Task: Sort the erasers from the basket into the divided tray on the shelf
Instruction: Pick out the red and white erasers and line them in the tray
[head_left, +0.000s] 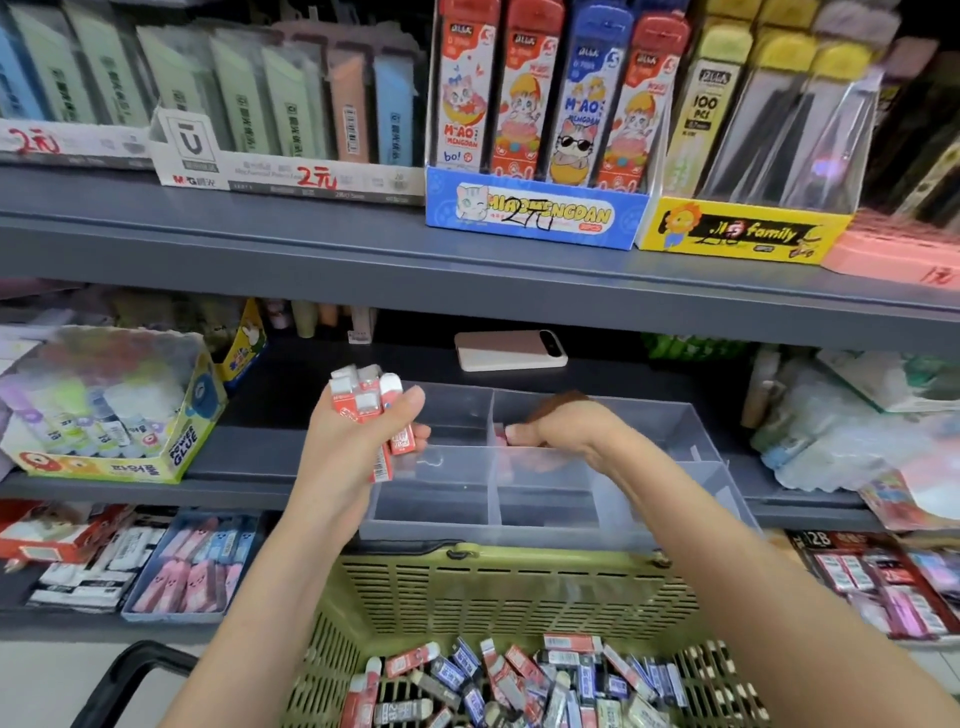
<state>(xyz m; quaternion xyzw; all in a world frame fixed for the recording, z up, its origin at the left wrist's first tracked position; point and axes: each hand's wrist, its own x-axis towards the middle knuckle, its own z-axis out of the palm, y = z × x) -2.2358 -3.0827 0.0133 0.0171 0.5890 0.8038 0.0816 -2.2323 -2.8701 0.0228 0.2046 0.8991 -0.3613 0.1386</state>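
- The clear tray (519, 535) stands on the shelf (249, 467), and its front rim juts past the shelf's edge toward us.
- The green basket (519, 587) sits at 6 o'clock of the tray, just below it. Loose erasers (519, 680) in red, blue and black sleeves lie heaped in its bottom.
- Our left hand (358, 431) is up at 9 o'clock of the tray's back row. Its fingers and thumb are curled tight round a bunch (371, 402) of red-sleeved ones. White ends point to 12 o'clock, and two stick out of the fist toward 6 o'clock.
- Our right hand (563, 428) is at 3 o'clock of the left, apart from it, bent down over the tray's back row near the middle divider.
- Its fingers curl downward behind the divider, and the thumb tip lies against a small pink piece (500, 434). That spot is blurred, so we cannot tell whether the hand grips the piece or only touches it.
- A phone (511, 351) lies flat at the back of the shelf, at 12 o'clock of the tray.
- A glue box (114, 462) stands at 9 o'clock of our left hand, well apart.
- A black handle (130, 670) shows at 8 o'clock of the basket.
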